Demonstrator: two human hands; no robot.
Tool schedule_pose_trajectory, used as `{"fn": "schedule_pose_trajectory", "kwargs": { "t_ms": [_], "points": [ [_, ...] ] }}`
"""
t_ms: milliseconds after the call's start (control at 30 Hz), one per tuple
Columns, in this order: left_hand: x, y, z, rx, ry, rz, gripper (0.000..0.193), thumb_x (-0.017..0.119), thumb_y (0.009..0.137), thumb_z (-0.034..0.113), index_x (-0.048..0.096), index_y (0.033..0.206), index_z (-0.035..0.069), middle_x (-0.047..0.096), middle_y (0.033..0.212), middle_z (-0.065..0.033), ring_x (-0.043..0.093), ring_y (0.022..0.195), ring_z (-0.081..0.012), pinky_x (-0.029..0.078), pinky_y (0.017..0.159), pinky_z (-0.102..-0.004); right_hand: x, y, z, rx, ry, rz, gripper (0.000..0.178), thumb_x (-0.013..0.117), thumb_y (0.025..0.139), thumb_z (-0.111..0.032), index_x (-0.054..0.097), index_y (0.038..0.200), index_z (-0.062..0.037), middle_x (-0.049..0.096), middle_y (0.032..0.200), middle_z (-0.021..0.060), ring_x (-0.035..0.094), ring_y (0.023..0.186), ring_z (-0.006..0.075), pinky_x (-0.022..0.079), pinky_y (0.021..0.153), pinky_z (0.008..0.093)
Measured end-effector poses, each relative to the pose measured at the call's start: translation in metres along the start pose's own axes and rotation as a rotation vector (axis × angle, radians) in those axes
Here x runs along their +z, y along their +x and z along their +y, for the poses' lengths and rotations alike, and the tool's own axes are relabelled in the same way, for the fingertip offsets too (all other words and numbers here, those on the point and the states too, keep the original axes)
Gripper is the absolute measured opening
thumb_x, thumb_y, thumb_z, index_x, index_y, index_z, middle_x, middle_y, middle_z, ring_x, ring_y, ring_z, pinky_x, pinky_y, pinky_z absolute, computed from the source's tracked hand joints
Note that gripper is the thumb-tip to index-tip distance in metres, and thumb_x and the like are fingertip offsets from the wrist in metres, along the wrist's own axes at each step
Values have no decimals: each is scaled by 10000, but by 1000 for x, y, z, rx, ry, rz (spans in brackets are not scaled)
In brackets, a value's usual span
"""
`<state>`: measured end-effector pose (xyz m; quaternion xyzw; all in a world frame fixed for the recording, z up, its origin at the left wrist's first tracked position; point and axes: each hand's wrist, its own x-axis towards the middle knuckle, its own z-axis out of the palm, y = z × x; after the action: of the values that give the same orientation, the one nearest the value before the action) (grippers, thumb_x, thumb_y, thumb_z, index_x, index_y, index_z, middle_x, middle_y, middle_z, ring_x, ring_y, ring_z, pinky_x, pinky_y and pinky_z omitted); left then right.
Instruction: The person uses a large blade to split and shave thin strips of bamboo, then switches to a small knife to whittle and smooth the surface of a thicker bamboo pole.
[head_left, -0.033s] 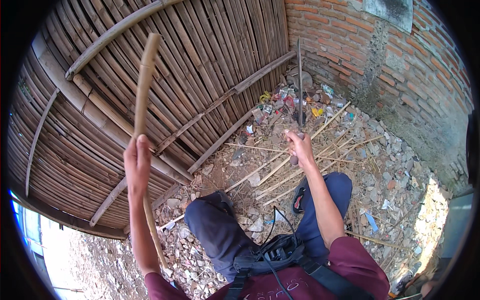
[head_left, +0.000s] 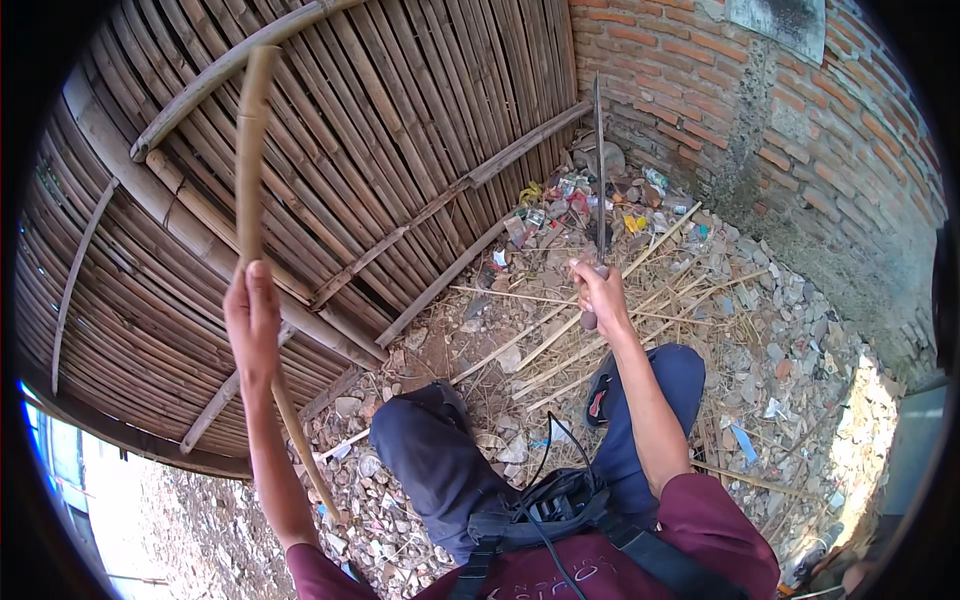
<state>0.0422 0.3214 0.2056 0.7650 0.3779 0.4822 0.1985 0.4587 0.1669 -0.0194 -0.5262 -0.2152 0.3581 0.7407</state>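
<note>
My left hand (head_left: 254, 318) is closed around a long bamboo stick (head_left: 252, 150), gripping it near the middle. The stick's upper end rises in front of the slatted wall, and its lower part slants down past my forearm toward the stones. In my right hand (head_left: 601, 296) is a machete (head_left: 601, 160), held by its dark handle with the narrow blade pointing up and away from me. Several thin split bamboo strips (head_left: 560, 350) lie on the ground beyond my knees, below the machete.
A bamboo slat wall (head_left: 400, 110) stands to the left and ahead, meeting a brick wall (head_left: 680, 80) on the right. Litter (head_left: 575, 195) is heaped in their corner. Stones and dry straw (head_left: 740, 390) cover the ground around my bent legs (head_left: 430, 460).
My left hand has shifted a little left and upward with the bamboo stick, whose upper end has swung left. My right hand and the machete stay in place.
</note>
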Motion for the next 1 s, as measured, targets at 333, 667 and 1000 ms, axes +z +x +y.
{"fn": "schedule_pose_trajectory", "kwargs": {
  "t_ms": [333,667,1000],
  "points": [
    [-149,31,94,534,-589,747,450,340,1172,463,487,906,130,316,668,34,225,518,-98,237,486,-273,21,-15,11,73,-88,-95,312,701,1022,-250,759,1151,27,431,545,-99,342,432,19,273,428,235],
    [-176,17,18,520,-994,885,478,334,1172,447,428,840,117,282,640,14,231,502,-124,277,464,-279,54,-25,27,180,122,-242,613,597,1083,-506,608,1457,-20,765,1019,76,372,462,2,349,470,189],
    [-124,-40,-124,236,-1210,861,441,287,1188,401,425,908,90,317,681,2,278,517,-135,316,470,-275,20,-3,14,-7,694,-60,437,726,1030,-390,679,1304,-52,652,853,-15,343,481,30,391,571,241]
  ]
}}
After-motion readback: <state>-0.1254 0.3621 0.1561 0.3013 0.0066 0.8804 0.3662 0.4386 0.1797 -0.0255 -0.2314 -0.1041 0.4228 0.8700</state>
